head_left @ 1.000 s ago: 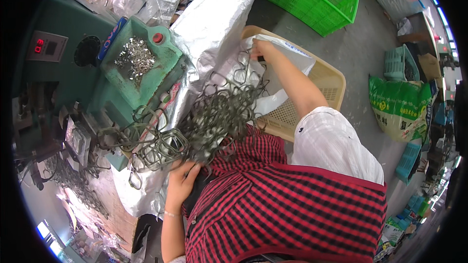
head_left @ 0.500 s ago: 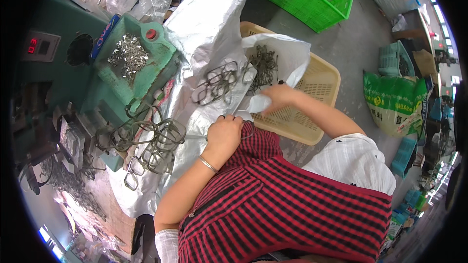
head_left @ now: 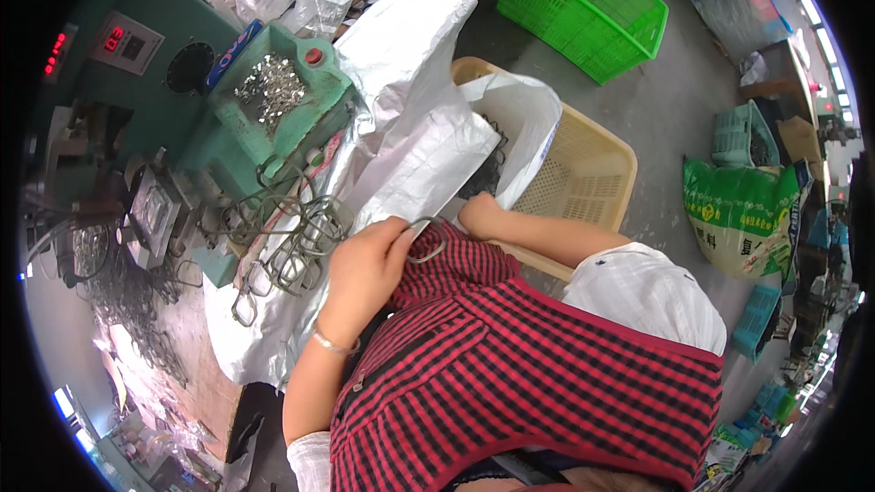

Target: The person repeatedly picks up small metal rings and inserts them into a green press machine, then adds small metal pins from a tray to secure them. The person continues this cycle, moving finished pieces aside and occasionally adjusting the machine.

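My left hand [head_left: 369, 260] is closed over the apron on my lap, with a thin wire spectacle frame [head_left: 428, 244] curving out from its fingertips. Beside it lies the lower edge of a silvery-white sack sheet [head_left: 424, 159]. My right hand [head_left: 480, 215] is curled in at the mouth of a white bag [head_left: 533, 128], next to the sheet's edge; what its fingers hold is hidden. Dark wire frames [head_left: 488, 173] lie inside that bag, partly covered by the sheet. On the left, a tangled heap of wire spectacle frames [head_left: 301, 241] rests on the sheet.
The bag stands in a cream plastic basket [head_left: 606, 150]. A green machine carries a tray [head_left: 232, 105] of small metal bits [head_left: 273, 87]. More wire frames [head_left: 137, 310] lie on the wooden bench at left. Beyond are a green crate [head_left: 583, 9] and a green-and-white sack [head_left: 743, 210].
The loose frames on the middle of the sheet are gone from there, and the sheet now covers more of the bag's mouth. My left hand shifted left; my right hand drew back toward my lap.
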Motion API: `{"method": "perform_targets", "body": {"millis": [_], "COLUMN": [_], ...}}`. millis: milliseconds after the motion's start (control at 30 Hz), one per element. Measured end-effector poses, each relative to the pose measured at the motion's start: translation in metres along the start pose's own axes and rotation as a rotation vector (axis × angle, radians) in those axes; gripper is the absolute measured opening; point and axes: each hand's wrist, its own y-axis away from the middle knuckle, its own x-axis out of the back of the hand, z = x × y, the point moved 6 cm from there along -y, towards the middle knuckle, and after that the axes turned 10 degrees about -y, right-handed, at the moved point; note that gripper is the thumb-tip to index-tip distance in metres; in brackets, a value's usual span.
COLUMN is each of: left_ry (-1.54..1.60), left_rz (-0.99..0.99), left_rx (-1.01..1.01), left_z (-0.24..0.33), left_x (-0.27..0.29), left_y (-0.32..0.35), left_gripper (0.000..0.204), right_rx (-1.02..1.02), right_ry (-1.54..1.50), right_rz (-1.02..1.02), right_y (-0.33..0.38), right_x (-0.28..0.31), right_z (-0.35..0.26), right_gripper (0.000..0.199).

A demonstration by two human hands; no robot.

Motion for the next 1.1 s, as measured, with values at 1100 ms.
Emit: {"method": "perform_targets", "body": {"millis": [1100], "left_ry": [-0.492], "left_rz": [0.990], "left_rx": [-0.539], "left_z": [-0.090], "left_x": [0.216], "left_y": [0.101], "left_gripper": [0.031], "right_rx": [0.342], "right_ry": [-0.303], "right_rz": [1.377], "right_y": [0.048], "right_x": [0.419], "right_z": [-0.169], "right_gripper": [0.018]}}
